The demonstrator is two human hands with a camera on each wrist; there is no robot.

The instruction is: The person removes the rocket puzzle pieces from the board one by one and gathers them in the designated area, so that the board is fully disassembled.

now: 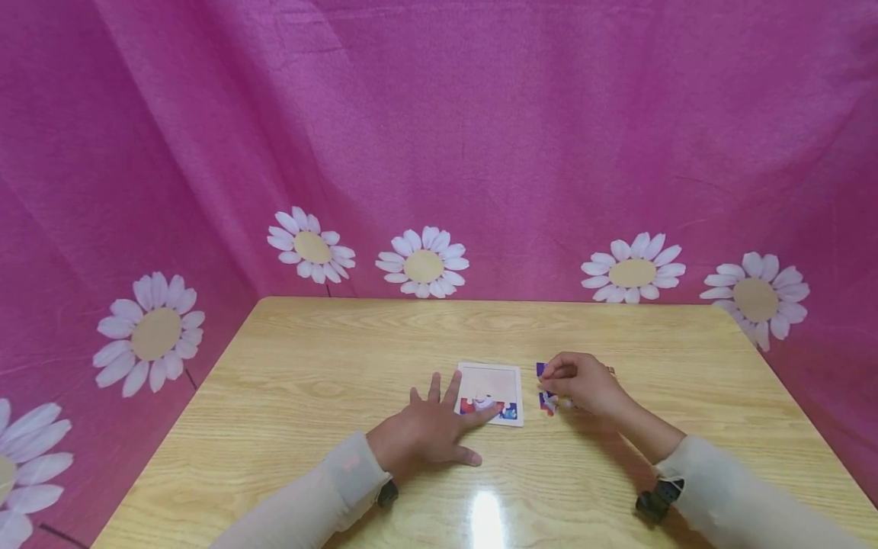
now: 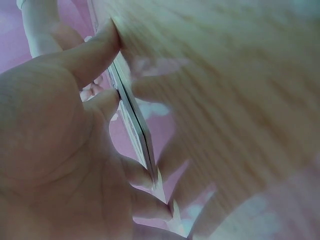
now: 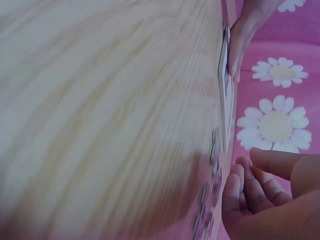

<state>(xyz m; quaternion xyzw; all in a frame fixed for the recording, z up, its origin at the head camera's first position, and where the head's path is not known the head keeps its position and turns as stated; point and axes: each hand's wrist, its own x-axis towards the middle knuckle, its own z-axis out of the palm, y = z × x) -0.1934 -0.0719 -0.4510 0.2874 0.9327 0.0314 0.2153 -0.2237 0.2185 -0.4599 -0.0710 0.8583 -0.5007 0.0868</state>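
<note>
A white-framed jigsaw tray [image 1: 488, 367] lies on the table, with joined colourful pieces [image 1: 509, 412] along its near edge and a bare pale area behind them. My left hand [image 1: 432, 427] has its fingers spread, one of them reaching over the placed pieces. The left wrist view shows this hand [image 2: 65, 130] along the tray's edge [image 2: 135, 112]. To the right of the tray, my right hand [image 1: 586, 385] hovers over loose jigsaw pieces [image 1: 546, 402], fingers loosely bent. In the right wrist view nothing shows between thumb and fingers of that hand [image 3: 270, 192].
The loose pieces [image 3: 202, 205] lie close together beside the tray, partly hidden under my right hand. A wooden table [image 1: 357, 343] carries everything. Behind it hangs a pink curtain [image 1: 480, 137] printed with white daisies. A dark device [image 1: 658, 499] sits at my right wrist.
</note>
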